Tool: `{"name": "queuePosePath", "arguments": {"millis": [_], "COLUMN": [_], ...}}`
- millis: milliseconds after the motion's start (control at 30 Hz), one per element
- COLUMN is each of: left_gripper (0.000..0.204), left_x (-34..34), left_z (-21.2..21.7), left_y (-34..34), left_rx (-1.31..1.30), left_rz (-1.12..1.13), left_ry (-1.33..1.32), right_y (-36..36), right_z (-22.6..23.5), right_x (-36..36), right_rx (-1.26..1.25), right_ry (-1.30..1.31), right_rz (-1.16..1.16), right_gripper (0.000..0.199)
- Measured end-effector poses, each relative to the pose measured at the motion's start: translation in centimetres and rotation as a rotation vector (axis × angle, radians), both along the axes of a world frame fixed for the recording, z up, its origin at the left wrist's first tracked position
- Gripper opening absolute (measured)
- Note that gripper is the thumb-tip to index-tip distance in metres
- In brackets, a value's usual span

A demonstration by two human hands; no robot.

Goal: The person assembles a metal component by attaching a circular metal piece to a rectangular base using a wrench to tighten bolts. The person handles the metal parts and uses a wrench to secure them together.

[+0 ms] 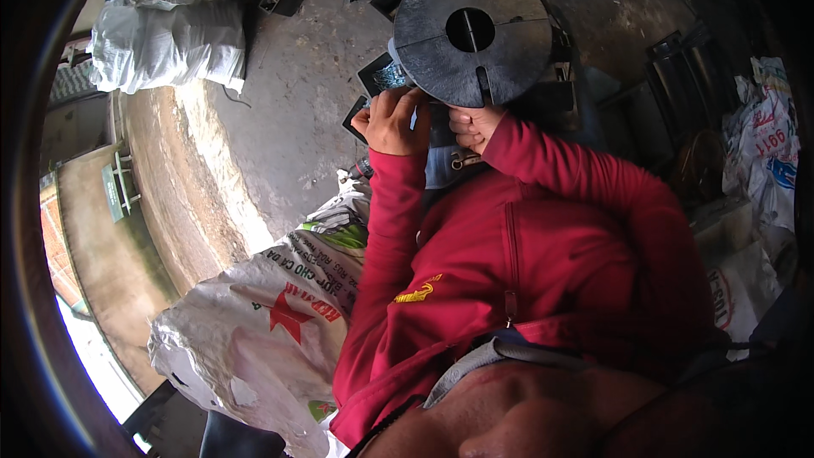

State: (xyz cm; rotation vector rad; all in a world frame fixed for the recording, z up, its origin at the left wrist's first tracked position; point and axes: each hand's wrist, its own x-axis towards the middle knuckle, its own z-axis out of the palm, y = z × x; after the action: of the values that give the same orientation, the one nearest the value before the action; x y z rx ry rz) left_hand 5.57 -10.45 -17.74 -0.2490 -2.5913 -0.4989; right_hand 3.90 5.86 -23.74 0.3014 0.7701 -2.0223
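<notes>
A round dark disc (pixel 523 42) with a centre hole and slots stands before my body. My left hand (pixel 393 125) is at its near left edge, with bent fingers and the thumb and forefinger closing into a loop; the tips are hidden, so what they pinch does not show. Tucked against the disc's near rim, below a slot, my right hand (pixel 475 125) has its fingers curled closed. I cannot make out what lies inside them. Just beyond my left hand is a small black tray of shiny metal pieces (pixel 390 76). A second black tray (pixel 353 121) sits partly behind that hand.
A large white printed sack (pixel 246 331) lies by my left arm. White plastic bags (pixel 170 42) are heaped at the far left. Dark metal parts (pixel 678 76) and more printed bags (pixel 763 144) stand on the right. A grey concrete floor (pixel 297 93) stretches left of the disc.
</notes>
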Motion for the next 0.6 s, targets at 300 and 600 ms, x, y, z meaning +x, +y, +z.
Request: {"name": "queuePosePath", "arguments": {"millis": [300,600], "left_gripper": [0.02,0.019], "left_x": [0.0,-0.2], "left_z": [-0.4,-1.3], "left_y": [0.1,-0.5], "left_rx": [0.009,0.017], "left_rz": [0.035,0.073], "left_ry": [-0.023,-0.006], "right_y": [0.5,0.5], "right_z": [1.1,0.6], "right_x": [0.0,-0.3], "right_rx": [-0.026,-0.012], "right_ry": [-0.086,-0.037], "right_rz": [0.049,-0.005], "right_gripper": [0.04,0.036]}}
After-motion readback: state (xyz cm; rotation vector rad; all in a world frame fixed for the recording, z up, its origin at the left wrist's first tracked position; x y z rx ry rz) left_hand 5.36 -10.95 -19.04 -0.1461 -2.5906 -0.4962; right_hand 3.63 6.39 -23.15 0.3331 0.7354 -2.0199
